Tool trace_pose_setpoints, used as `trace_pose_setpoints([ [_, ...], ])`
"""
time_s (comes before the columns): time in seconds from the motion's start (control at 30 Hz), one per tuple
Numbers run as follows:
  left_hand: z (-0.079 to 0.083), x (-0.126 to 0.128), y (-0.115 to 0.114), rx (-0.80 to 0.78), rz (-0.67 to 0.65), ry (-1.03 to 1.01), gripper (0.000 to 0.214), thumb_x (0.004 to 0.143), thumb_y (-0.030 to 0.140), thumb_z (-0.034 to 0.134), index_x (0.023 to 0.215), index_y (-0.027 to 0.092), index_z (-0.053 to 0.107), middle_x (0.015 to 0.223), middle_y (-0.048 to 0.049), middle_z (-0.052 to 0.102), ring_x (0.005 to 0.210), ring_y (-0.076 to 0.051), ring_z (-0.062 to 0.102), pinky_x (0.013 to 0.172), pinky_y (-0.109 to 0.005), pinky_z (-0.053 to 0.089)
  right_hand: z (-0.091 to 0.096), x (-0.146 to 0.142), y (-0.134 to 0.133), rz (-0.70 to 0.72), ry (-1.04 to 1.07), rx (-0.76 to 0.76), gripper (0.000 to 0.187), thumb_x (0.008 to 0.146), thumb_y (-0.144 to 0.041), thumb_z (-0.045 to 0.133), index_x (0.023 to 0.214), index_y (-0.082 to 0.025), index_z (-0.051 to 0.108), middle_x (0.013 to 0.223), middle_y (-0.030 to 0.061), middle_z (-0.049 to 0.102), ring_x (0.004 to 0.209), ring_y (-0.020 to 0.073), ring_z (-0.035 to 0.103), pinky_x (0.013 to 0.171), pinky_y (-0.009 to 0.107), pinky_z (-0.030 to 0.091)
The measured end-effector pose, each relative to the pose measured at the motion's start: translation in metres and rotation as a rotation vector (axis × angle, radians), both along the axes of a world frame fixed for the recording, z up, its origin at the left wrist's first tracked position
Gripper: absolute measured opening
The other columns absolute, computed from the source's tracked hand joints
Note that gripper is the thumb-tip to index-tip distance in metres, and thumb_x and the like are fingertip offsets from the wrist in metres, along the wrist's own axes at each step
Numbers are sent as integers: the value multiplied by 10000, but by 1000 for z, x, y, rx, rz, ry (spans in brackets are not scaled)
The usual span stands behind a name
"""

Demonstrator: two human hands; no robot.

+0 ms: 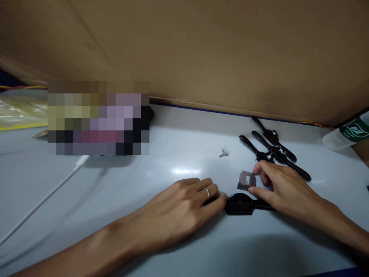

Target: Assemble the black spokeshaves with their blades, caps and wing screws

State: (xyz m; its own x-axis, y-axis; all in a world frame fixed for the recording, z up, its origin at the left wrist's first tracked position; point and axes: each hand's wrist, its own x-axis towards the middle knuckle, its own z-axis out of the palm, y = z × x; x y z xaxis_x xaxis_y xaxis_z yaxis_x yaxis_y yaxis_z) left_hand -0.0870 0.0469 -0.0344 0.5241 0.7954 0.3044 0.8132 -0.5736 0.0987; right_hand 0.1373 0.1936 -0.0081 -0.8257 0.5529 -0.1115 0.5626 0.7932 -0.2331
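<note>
A black two-handled tool body (241,204) lies flat on the white table (161,161) between my hands. My left hand (184,207), with a ring on one finger, rests palm down over its left handle, fingers curled on it. My right hand (281,188) covers the right handle while its thumb and forefinger pinch a small flat metal blade (246,180) with a slot, just above the tool body. A small silver wing nut (223,153) lies loose farther back.
Two more black two-handled tool bodies (273,150) lie crossed at the back right. A clear plastic bottle (347,134) lies at the right edge. A cardboard wall (201,54) stands behind the table. A white cable (54,188) runs across the left side.
</note>
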Motion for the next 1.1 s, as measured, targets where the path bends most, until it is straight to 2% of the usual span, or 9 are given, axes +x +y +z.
trace_pose_setpoints([
  [0.2,-1,0,-1,10,0,-6,169,983,70,440,1063,135,575,792,-16,600,670,-179,514,583,-322,404,-1,3,-1,-13,-11,21,215,871,-379,672,979,-234,555,707,-20,624,588,177,586,549,288,369],
  [0.37,0,0,0,20,-1,-9,177,980,58,433,1059,137,570,783,-15,598,656,-171,507,579,-316,393,-1,3,0,3,-6,-2,284,896,-357,646,1125,-214,556,782,2,655,613,179,606,577,294,400],
  [0.5,1,1,0,8,1,-1,183,975,57,432,1070,138,566,793,-17,607,661,-176,520,580,-321,407,1,1,-1,8,-25,-28,193,914,-311,626,1074,-219,568,750,-8,643,626,181,602,588,295,397],
  [0.77,0,1,0,10,0,0,159,958,66,470,1062,146,560,780,-9,598,648,-170,511,570,-315,407,-1,3,-1,-11,4,-46,192,883,-299,661,1032,-236,557,701,-35,610,625,172,586,576,284,382],
  [1.1,2,1,0,11,-5,-14,150,966,57,474,1044,136,574,780,-13,599,657,-167,500,591,-309,388,0,6,-5,24,58,-4,184,881,-271,674,999,-229,540,966,24,622,773,191,604,643,303,426],
])
